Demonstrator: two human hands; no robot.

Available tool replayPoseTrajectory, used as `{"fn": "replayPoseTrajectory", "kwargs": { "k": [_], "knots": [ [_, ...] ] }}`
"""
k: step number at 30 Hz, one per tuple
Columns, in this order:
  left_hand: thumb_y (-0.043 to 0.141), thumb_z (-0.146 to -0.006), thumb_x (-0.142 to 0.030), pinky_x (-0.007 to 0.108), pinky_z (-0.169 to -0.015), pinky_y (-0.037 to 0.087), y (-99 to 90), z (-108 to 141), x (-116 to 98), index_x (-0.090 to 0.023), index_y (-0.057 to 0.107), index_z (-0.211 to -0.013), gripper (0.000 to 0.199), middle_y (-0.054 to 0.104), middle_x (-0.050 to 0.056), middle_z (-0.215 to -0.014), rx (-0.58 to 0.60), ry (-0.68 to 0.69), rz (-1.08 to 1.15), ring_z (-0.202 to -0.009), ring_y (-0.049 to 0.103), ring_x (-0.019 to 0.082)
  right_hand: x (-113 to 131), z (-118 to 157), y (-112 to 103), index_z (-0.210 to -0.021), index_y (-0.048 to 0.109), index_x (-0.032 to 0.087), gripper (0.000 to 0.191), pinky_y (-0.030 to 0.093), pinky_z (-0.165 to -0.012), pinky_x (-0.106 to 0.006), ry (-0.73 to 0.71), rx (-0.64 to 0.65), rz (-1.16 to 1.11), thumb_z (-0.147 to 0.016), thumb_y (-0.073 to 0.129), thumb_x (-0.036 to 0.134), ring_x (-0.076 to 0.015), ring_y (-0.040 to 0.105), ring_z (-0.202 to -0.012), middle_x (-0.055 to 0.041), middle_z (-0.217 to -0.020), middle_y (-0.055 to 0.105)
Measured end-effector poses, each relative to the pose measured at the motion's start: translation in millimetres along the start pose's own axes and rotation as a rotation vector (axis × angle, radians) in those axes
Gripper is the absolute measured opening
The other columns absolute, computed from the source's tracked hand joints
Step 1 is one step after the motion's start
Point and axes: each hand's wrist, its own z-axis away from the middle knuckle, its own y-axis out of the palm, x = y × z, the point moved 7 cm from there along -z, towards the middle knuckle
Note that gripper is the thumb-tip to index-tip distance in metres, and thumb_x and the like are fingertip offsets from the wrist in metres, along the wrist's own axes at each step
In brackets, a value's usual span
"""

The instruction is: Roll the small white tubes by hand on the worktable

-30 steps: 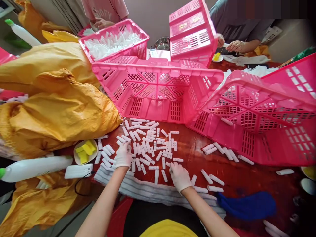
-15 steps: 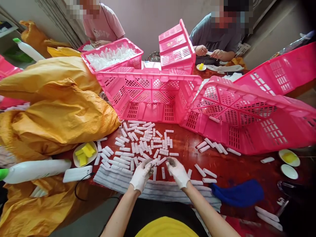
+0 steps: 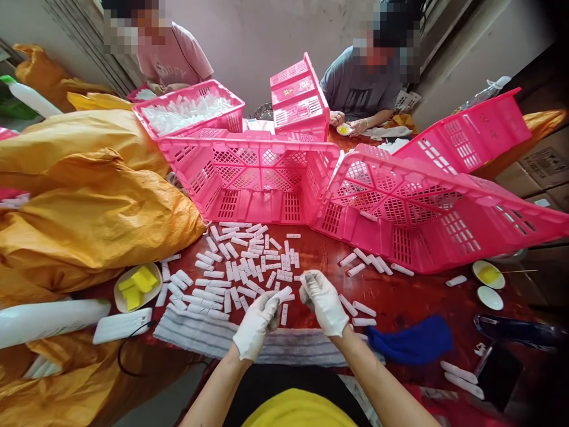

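Observation:
My left hand (image 3: 256,325), in a white glove with greyed fingertips, is closed on a short white tube-shaped piece (image 3: 281,294) that points up and right. To its right, apart from it, my right hand (image 3: 326,305) wears a similar glove. Its fingers are curled into a pinch; what they hold, if anything, is too small to make out. Many similar white pieces (image 3: 253,267), several with small dark marks, lie beyond my hands on the red-brown table (image 3: 317,249). A grey striped towel (image 3: 302,347) lies beneath my wrists.
Two pink baskets (image 3: 262,178) (image 3: 400,196) lie tipped toward me. Left are an orange sack (image 3: 89,219), a dish of yellow sponge pieces (image 3: 138,286) and a white bottle (image 3: 53,323). A blue cloth (image 3: 413,341) lies right. Two people (image 3: 173,59) (image 3: 358,83) sit opposite.
The view has shifted, so the table appears further left. My right hand has curled its fingers more and stands higher over the table edge. The person at right now has hands at a small dish.

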Motion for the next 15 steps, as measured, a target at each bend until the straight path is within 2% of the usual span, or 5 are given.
{"fn": "replayPoseTrajectory", "kwargs": {
  "k": [3, 6, 8, 11, 15],
  "knots": [
    [0.073, -0.067, -0.054, 0.018, -0.046, 0.025, 9.7, 2, -6, -0.016, 0.054, -0.089, 0.048, 0.04, -0.007, -0.062, 0.028, 0.003, 0.017, -0.049, 0.031, 0.004, -1, 3, 3, -0.083, 0.06, 0.017, 0.046, 0.029, -0.042, -0.018, 0.104, 0.12, -0.014, -0.065, 0.075, 0.057, -0.0067, 0.042, -0.049, 0.0036, -0.062, 0.055],
    [0.072, -0.068, -0.055, 0.018, -0.046, 0.024, 13.1, 3, -12, -0.016, 0.053, -0.09, 0.048, 0.042, -0.007, -0.063, 0.036, 0.017, 0.003, -0.049, 0.032, 0.004, 0, 2, 1, -0.086, 0.061, 0.018, 0.046, 0.025, -0.041, -0.018, 0.123, 0.147, 0.046, -0.064, 0.076, 0.056, -0.0052, 0.036, -0.045, 0.0047, -0.059, 0.054],
    [0.071, -0.069, -0.056, 0.018, -0.046, 0.023, 12.7, 4, -15, -0.016, 0.052, -0.091, 0.049, 0.043, -0.007, -0.062, 0.034, 0.027, -0.024, -0.048, 0.032, 0.004, 6, -1, -1, -0.082, 0.062, 0.018, 0.044, 0.033, -0.045, -0.02, 0.054, 0.156, 0.101, -0.064, 0.075, 0.056, -0.007, 0.042, -0.05, 0.0035, -0.063, 0.056],
    [0.07, -0.068, -0.058, 0.019, -0.044, 0.021, 14.3, 7, -17, -0.015, 0.053, -0.092, 0.052, 0.042, -0.008, -0.059, 0.042, 0.033, -0.064, -0.046, 0.029, 0.004, 18, -4, -4, -0.078, 0.063, 0.018, 0.04, 0.044, -0.062, -0.025, -0.121, 0.2, 0.228, -0.069, 0.07, 0.056, -0.0133, 0.054, -0.067, -0.0007, -0.074, 0.062],
    [0.065, -0.072, -0.057, 0.02, -0.046, 0.025, 27.8, 16, -18, -0.014, 0.058, -0.094, 0.048, 0.043, -0.007, -0.057, 0.033, 0.061, -0.262, -0.048, 0.032, 0.007, 23, -3, -2, -0.075, 0.061, 0.019, 0.033, 0.042, -0.065, -0.026, -0.238, 0.316, 0.52, -0.083, 0.058, 0.051, -0.0136, 0.051, -0.067, 0.0009, -0.069, 0.058]
  ]
}}
